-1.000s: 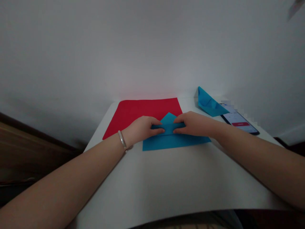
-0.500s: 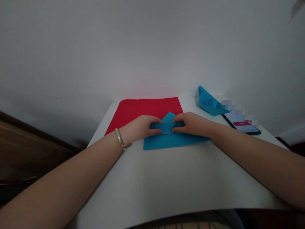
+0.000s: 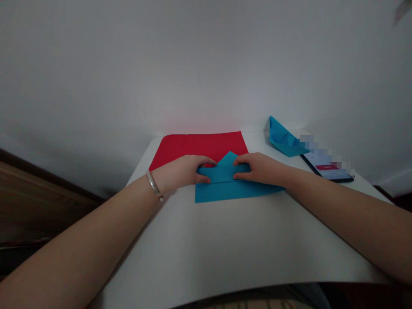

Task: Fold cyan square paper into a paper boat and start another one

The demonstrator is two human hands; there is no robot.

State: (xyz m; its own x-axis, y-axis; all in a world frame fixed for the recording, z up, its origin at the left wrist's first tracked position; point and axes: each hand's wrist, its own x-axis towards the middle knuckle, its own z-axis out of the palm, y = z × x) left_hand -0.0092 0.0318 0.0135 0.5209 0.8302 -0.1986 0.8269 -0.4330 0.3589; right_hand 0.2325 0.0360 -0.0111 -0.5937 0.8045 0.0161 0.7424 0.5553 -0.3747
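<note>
A sheet of blue paper (image 3: 225,191), partly folded, lies on the table, with a peak sticking up at its far side and a folded band across its middle. My left hand (image 3: 189,169) is at the band's left end, its thumb on the paper and its fingers curved over the far edge. My right hand (image 3: 254,167) grips the band at its right part, thumb on the near side and fingers on the far side. The paper's right end runs under my right wrist.
A red sheet (image 3: 196,146) lies behind the blue paper on the white table (image 3: 225,244), against the wall. A folded blue paper boat (image 3: 285,139) stands at the back right, beside a phone (image 3: 331,167) with a lit screen. Wooden furniture (image 3: 38,193) stands at the left.
My left hand has slid left along the folded band, away from the middle, and its fingers have arched. My right hand and the blue paper have stayed nearly still.
</note>
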